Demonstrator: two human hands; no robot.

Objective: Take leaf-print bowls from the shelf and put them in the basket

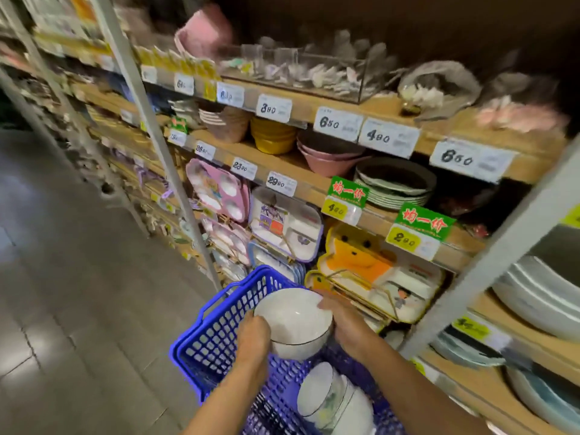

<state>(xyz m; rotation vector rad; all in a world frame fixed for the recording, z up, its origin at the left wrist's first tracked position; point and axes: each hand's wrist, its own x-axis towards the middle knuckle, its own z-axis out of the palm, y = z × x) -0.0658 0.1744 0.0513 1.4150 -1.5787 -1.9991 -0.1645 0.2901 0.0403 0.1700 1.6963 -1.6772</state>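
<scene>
Both hands hold a small stack of white bowls [295,321] with dark rims above the blue plastic basket [213,337]. My left hand [252,337] grips the stack's left side and my right hand [345,324] its right side. Inside the basket, lower down, more white bowls [326,400] lie tilted on their sides, with a faint green leaf print showing on one. The basket stands on the floor against the shelving.
Wooden shelves [370,108] with price tags run along the right, loaded with pink, yellow and dark bowls, plates and children's divided trays [282,224]. A grey metal upright [489,255] stands just right of my hands. Grey tiled floor [78,277] stretches to the left.
</scene>
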